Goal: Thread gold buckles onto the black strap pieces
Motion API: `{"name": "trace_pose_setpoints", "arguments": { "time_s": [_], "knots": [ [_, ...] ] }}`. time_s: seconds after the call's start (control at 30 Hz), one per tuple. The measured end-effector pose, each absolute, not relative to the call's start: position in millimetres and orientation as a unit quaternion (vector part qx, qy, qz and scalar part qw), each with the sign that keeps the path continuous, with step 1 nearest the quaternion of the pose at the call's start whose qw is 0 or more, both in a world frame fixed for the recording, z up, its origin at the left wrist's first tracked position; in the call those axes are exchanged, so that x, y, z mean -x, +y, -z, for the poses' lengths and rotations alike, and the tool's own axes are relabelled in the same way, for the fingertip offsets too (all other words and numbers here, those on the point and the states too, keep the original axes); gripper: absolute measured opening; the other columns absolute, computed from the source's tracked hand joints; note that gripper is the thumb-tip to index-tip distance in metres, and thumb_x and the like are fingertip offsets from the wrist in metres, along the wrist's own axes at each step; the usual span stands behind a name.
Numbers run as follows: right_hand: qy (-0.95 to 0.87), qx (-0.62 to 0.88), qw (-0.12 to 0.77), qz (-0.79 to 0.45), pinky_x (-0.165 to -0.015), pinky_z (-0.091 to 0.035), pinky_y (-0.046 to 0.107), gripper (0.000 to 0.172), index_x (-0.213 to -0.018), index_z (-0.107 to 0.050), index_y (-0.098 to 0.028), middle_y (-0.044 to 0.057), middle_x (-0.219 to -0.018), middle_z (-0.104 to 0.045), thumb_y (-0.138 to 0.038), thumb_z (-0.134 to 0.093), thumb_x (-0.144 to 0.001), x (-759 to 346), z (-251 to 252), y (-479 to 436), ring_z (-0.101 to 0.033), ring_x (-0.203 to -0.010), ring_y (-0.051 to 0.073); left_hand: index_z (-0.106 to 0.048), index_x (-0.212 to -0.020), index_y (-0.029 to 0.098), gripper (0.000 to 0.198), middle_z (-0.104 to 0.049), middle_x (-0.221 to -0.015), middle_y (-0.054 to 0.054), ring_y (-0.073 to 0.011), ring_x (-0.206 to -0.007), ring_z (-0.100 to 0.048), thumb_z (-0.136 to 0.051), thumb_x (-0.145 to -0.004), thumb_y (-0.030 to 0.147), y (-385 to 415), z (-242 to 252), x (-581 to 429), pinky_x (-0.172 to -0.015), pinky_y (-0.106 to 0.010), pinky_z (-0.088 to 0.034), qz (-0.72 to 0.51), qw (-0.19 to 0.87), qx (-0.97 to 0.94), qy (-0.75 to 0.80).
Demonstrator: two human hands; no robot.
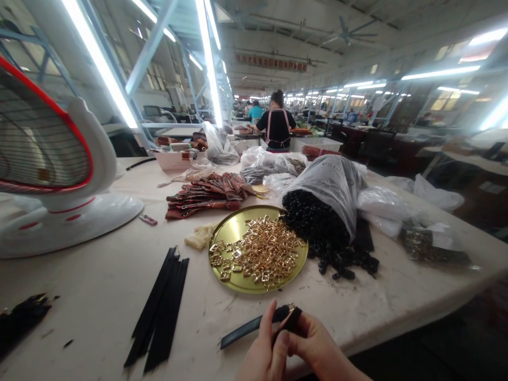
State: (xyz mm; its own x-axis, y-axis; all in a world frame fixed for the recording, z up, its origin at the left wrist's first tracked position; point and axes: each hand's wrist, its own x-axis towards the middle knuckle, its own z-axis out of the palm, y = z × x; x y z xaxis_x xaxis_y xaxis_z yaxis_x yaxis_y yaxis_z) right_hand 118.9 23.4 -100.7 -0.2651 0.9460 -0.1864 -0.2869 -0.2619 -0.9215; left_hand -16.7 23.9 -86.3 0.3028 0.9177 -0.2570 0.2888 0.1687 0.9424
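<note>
Close to the table's front edge, my left hand (262, 352) and my right hand (319, 344) meet around one black strap (240, 333). The strap's free end sticks out to the left past my left fingers. A small gold buckle (291, 307) shows on the strap at my right fingertips, where the strap bends over. My left fingers press on the strap beside the fold, and my right thumb and fingers pinch it. Just beyond, a round gold tray (222, 211) holds many loose gold rectangular buckles (270, 251). My palms hide part of the strap.
Black flat straps (162, 307) lie left. A plastic bag (331, 182) spills black pieces (317, 222) right of the tray. Brown-red strips (206, 196), a cream cloth (199, 237) and a white fan (67, 222) stand around. A person (277, 124) is farther back.
</note>
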Motion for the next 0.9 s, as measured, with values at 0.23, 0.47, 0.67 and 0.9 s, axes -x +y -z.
{"name": "trace_pose_setpoints", "arguments": {
  "time_s": [0.23,0.47,0.67,0.9],
  "knots": [
    [-0.622,0.572,0.377,-0.379,-0.063,-0.042,0.027,0.022,-0.088,-0.059,-0.017,0.003,-0.077,-0.061,-0.037,-0.053,-0.08,-152.1,85.1,109.6,-0.055,-0.069,0.015,-0.053,-0.069,0.018,0.04,-0.042,-0.048,0.005,-0.0109,-0.046,-0.04,-0.039,-0.079,0.055,53.2,85.0,27.3,-0.047,-0.022,-0.029,-0.318,0.547,-0.531,0.563],
    [-0.655,0.644,0.326,-0.226,-0.065,-0.036,0.03,0.014,-0.063,-0.053,-0.018,0.0,-0.066,-0.053,-0.015,-0.066,-0.061,-157.2,94.3,194.3,-0.047,-0.063,0.016,-0.047,-0.067,0.019,0.041,-0.036,-0.043,0.008,-0.0063,-0.036,-0.028,-0.042,-0.075,0.059,55.5,88.1,26.3,-0.035,-0.019,-0.018,-0.333,0.619,-0.453,0.548],
    [-0.68,0.59,0.338,-0.274,-0.063,-0.038,0.025,0.008,-0.065,-0.054,-0.018,-0.001,-0.068,-0.052,-0.019,-0.06,-0.07,-152.1,78.2,156.7,-0.047,-0.066,0.013,-0.044,-0.071,0.019,0.035,-0.039,-0.041,0.01,-0.0035,-0.03,-0.027,-0.047,-0.074,0.054,64.9,74.4,27.6,-0.033,-0.016,-0.018,-0.379,0.628,-0.432,0.524],
    [-0.528,0.45,0.442,-0.568,-0.054,-0.039,0.022,0.018,-0.08,-0.059,-0.017,-0.003,-0.065,-0.053,-0.035,-0.058,-0.077,-136.6,49.5,55.4,-0.045,-0.057,0.009,-0.049,-0.078,0.015,0.032,-0.04,-0.049,0.008,-0.0031,-0.039,-0.033,-0.053,-0.076,0.047,42.2,49.6,6.3,-0.038,-0.016,-0.023,-0.399,0.709,-0.379,0.441]
  ]
}}
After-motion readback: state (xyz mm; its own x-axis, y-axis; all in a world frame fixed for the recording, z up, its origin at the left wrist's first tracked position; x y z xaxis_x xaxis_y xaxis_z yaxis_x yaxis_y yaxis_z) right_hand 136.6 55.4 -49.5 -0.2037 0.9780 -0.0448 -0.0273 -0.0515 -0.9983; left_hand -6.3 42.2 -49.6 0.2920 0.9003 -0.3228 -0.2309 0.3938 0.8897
